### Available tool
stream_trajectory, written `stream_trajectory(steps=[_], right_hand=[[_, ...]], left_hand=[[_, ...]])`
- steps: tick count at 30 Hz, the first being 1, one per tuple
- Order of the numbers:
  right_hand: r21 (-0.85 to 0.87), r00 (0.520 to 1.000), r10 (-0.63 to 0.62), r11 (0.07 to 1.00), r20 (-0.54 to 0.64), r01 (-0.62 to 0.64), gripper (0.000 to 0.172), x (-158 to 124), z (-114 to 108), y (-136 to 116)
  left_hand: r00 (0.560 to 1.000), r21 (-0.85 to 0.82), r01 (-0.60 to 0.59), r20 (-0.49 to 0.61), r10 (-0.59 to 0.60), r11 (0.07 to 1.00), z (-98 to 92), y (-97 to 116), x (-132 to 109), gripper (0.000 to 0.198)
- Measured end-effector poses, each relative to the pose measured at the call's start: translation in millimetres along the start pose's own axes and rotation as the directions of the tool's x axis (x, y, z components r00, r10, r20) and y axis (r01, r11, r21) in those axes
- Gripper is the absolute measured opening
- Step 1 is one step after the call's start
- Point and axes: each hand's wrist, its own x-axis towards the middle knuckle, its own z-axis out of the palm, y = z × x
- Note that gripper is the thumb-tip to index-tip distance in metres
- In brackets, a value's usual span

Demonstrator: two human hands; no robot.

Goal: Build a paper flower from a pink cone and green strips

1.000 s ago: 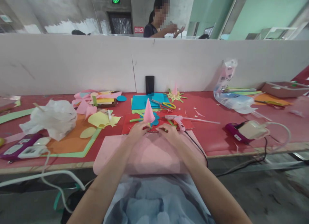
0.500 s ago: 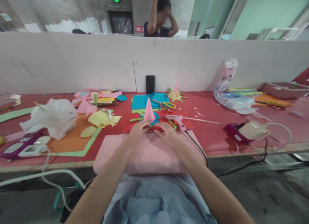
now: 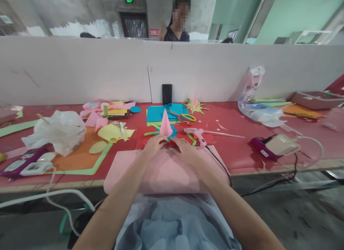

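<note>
Raised half a second ago, the arms of a co-worker (image 3: pixel 177 34) beyond the pink cone (image 3: pixel 165 126) have come down. Upright above the desk (image 3: pixel 228 149), that cone stands just beyond the left hand (image 3: pixel 154 144), its fingers curled. Nearer than the cone and to its right, the right hand (image 3: pixel 184 147) is loosely bent; whether either grips anything, I cannot tell.

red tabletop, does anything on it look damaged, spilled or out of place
Nothing looks spilled, and the pink cone looks upright. On the left, the yellow sheet has a ragged edge and a crumpled white bundle overlaps the orange sheet. Small paper scraps lie loose right of the pink glue gun: untidy more than damaged.
</note>
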Motion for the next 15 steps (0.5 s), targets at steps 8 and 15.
stream_trajectory(steps=[8, 15], right_hand=[[0.009, 1.0, -0.013, 1.0, 0.004, 0.013, 0.044, 0.5, 1.6, 2.1], [0.017, 1.0, -0.014, 1.0, 0.013, 0.013, 0.039, 0.8, -0.6, 0.3]], left_hand=[[1.0, -0.016, -0.015, 0.005, 0.015, 1.0, -5.4, 1.7, -2.8, 0.027], [0.985, -0.028, 0.094, -0.141, -0.097, 0.995, -4.8, 2.6, -3.5, 0.039]])
